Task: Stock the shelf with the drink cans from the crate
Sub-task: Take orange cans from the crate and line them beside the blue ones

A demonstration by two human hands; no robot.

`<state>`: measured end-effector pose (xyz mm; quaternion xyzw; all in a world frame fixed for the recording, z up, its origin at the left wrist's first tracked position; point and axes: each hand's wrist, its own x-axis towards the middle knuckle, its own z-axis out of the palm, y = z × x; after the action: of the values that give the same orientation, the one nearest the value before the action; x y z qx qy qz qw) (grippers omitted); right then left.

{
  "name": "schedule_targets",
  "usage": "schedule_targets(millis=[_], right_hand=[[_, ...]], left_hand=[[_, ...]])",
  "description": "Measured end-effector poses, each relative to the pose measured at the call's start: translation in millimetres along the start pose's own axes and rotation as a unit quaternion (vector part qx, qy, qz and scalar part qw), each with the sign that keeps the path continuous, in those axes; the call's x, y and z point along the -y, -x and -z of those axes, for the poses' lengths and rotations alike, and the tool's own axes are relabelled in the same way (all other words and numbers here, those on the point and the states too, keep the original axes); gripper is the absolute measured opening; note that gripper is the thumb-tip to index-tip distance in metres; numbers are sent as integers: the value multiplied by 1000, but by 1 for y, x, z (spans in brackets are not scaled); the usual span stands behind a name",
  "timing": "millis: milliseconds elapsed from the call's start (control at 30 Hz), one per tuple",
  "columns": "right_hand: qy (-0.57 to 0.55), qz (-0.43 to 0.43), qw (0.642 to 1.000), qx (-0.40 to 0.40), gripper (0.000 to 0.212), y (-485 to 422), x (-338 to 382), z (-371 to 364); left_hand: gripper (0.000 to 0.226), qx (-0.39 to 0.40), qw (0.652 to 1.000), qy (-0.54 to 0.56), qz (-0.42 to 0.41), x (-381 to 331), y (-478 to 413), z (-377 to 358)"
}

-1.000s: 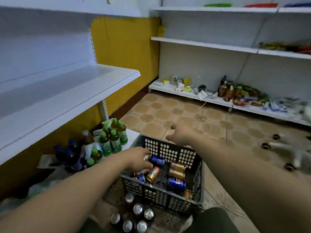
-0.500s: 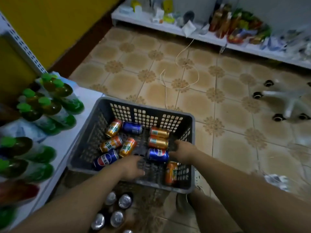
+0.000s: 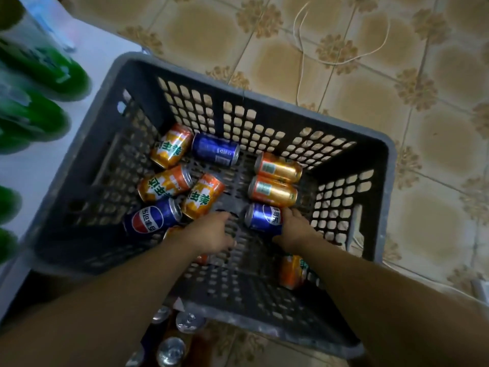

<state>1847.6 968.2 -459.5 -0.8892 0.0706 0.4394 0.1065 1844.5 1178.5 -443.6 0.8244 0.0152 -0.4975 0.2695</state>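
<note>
The right hand (image 3: 293, 227) grips a blue can (image 3: 260, 217) at 5 o'clock in the crate (image 3: 390, 165); better to wrap it fully before lifting. The left hand (image 3: 211, 233) is just beside; its grasp I cannot tell.

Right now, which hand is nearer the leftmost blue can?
Left. Left hand just right of the leftmost blue can; right hand farther right, gripping a second blue can.

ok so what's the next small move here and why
Probably lift the blue Pepsi can straight up out of the crate with the right grip, tightening first if needed. Its fingers curl over that can, which lies on its side on the crate floor with nothing on top of it.
</note>
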Motion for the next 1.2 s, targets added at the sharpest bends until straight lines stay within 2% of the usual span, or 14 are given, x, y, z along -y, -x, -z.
schedule_targets(millis=[167,300,400,600,700,800,867,1033,1200], right_hand=[[20,35,998,-42,65,-15,-7,-11],[-73,70,994,-50,69,6,2,2],[-133,124,981,-61,73,44,21,23],[-216,229,944,-102,68,159,78,83],[-291,271,909,-124,73,222,112,120],[-405,301,852,-143,83,284,146,143],[-472,320,811,-131,72,325,173,152],[-436,418,784,-144,50,431,241,175],[-381,509,757,-149,51,532,313,177]], left_hand=[[77,17,1000,4,-3,3,-15,-9],[72,8,1000,15,-10,-2,-2,-6],[64,-23,998,39,-35,-11,30,2],[85,-77,982,138,-107,-22,139,40],[80,-151,959,199,-135,-33,215,65],[62,-273,916,243,-166,-50,297,88],[50,-344,887,250,-181,-58,352,98],[63,-426,850,239,-195,-44,475,112],[62,-508,810,224,-191,1,593,119]])
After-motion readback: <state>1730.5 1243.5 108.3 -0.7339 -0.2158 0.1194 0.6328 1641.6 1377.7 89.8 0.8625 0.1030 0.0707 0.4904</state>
